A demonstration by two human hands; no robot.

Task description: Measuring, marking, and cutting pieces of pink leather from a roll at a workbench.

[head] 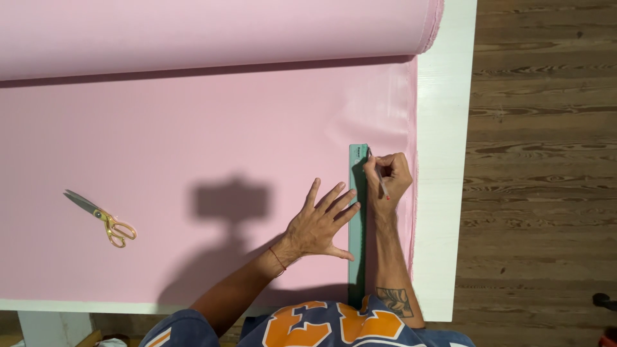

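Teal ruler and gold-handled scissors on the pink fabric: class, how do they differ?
The long teal ruler is pinned flat by the left hand; the gold-handled scissors lie untouched, far left. The ruler runs straight up the fabric; the scissors lie diagonally. Both rest on the pink fabric.

The fabric roll (212, 29) is running off the far and left edges — the ruler's (357, 212) near end is disappearing behind the person's shirt (321, 324).
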